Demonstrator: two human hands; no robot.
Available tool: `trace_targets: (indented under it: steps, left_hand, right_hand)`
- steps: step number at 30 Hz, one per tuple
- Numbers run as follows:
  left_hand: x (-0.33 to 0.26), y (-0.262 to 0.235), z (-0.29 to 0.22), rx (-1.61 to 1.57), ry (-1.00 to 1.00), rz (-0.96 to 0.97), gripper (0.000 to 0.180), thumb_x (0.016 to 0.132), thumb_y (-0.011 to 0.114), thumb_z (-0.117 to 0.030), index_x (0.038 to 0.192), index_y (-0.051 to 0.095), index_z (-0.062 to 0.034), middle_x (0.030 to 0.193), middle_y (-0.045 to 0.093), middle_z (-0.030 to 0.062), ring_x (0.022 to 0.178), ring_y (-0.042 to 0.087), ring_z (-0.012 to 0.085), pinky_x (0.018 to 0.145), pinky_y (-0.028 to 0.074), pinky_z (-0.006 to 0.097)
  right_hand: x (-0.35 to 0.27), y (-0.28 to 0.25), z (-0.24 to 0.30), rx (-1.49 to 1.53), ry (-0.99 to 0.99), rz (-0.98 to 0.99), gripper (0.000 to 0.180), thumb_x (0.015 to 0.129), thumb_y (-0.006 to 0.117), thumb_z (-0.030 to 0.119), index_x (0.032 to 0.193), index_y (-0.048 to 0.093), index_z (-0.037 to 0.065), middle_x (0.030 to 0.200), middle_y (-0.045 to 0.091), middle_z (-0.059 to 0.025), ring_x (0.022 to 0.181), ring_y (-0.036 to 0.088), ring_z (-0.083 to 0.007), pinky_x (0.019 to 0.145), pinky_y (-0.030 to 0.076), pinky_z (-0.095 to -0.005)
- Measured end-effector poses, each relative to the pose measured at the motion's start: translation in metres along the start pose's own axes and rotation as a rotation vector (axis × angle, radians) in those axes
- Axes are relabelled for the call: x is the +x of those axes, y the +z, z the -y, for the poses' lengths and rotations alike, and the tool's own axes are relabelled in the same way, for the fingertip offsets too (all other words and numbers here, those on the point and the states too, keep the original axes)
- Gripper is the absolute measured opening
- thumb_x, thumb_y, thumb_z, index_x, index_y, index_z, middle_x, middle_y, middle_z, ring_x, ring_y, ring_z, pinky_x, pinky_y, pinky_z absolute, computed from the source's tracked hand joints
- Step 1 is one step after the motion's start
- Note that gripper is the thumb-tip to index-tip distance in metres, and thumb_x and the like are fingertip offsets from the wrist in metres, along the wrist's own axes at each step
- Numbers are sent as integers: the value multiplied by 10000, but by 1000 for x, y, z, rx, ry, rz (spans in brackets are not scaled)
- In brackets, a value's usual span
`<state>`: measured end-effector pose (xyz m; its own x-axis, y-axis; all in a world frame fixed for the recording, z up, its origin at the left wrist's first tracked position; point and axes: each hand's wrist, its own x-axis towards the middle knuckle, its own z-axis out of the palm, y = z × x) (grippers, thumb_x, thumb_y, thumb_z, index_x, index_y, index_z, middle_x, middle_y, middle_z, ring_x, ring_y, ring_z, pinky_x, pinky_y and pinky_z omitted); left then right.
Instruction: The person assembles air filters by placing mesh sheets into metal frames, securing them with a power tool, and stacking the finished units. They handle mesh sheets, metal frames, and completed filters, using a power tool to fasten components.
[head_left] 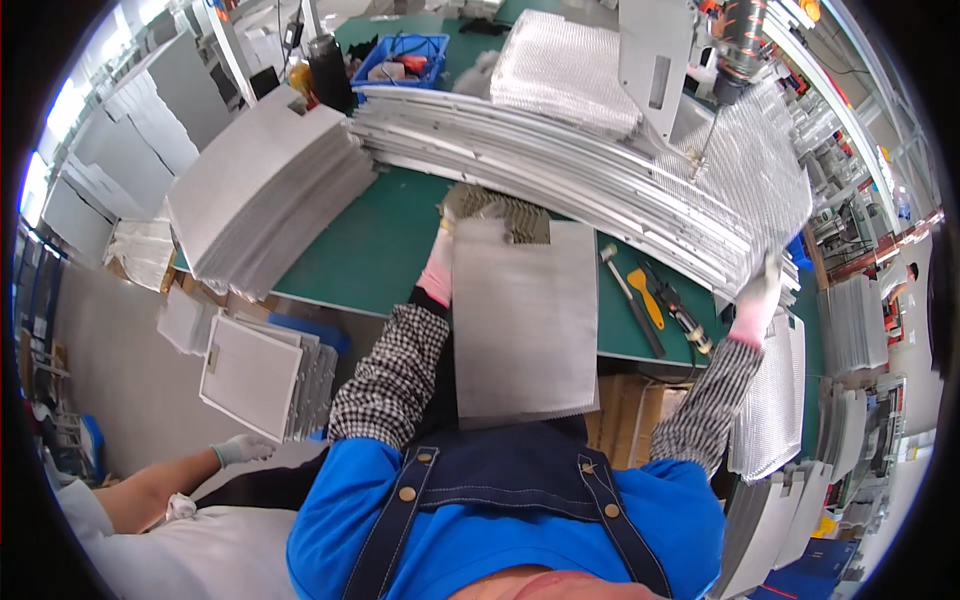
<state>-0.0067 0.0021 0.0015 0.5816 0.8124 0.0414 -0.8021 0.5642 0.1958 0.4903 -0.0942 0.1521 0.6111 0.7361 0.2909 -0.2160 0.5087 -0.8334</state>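
Note:
A stack of grey mesh panels (pixel 525 320) with a notched far edge overhangs the near table edge in front of me. My left hand (pixel 443 250), in a white and pink glove, is closed at the far left corner of this stack, its fingers partly hidden. On the right, my gloved right hand (pixel 757 303) reaches to the near right end of a long pile of silver metal strips (pixel 560 160). Its fingers are closed round a strip end there. Between my hands lie a small hammer (pixel 632 300), a yellow scraper (pixel 646 298) and a dark power tool (pixel 682 315).
A tall panel stack (pixel 270 190) stands left on the green table (pixel 335 245). More mesh panels (pixel 565 70) lie behind the strips, beside a hanging drill (pixel 740 50). A blue bin (pixel 402 62) sits far back. Another person's gloved hand (pixel 243 450) is at lower left.

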Motion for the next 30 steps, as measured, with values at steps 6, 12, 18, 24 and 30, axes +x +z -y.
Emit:
trace_targets:
  steps: [6,12,18,24,30]
  left_hand:
    - [3,6,10,121,15,-67,836,976,374,-732,1454,432,-49,1272,592,259,1054,637,357,881,577,512]
    - [-1,30,16,435,221,-151,888,969,408,-728,1442,420,23,1294,571,279,1062,629,360,876,581,509]
    - [6,8,10,122,-9,35,960,941,310,-802,1474,429,-13,1324,577,235,1141,604,328,967,541,507]
    - [-11,27,16,166,35,-24,1012,901,415,-811,1488,373,11,1300,575,252,1119,606,342,968,534,491]
    - [-7,31,22,156,32,-58,926,928,497,-731,1494,373,-8,1262,586,225,1104,595,325,966,528,472]
  right_hand:
    - [-186,-29,-24,-532,219,-76,504,927,703,209,1363,521,34,1211,646,-120,1044,636,-216,953,536,-331]
    - [-233,39,-79,-394,546,263,412,933,703,105,1298,534,15,1044,658,-76,939,626,-128,777,579,-293]
    - [-229,74,-84,-416,662,354,340,941,619,57,1270,543,11,974,636,-50,774,621,-97,654,558,-230]
    - [-228,53,-98,-471,604,367,336,946,608,57,1271,539,4,995,622,-64,778,616,-110,618,584,-261]
    - [-230,46,-97,-507,631,372,326,957,593,44,1271,527,-14,996,659,-124,780,714,-213,632,609,-318]
